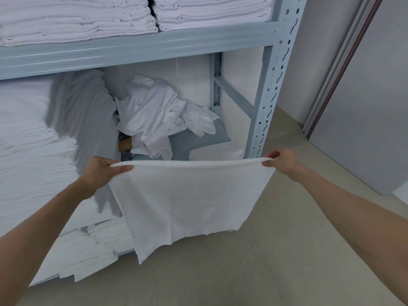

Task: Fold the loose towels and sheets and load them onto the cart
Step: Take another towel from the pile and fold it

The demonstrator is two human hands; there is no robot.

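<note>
A white towel hangs in the air in front of me, stretched flat by its top edge. My left hand pinches the top left corner and my right hand pinches the top right corner. The towel's lower edge dangles unevenly above the floor. Behind it, on the lower shelf, lies a crumpled heap of loose white sheets. No cart is in view.
A grey metal rack stands ahead, its upright post at the right. Folded white linen stacks fill the upper shelf, and tall stacks fill the lower left. A brown cardboard piece sits under the heap. Beige floor and grey wall panels lie right.
</note>
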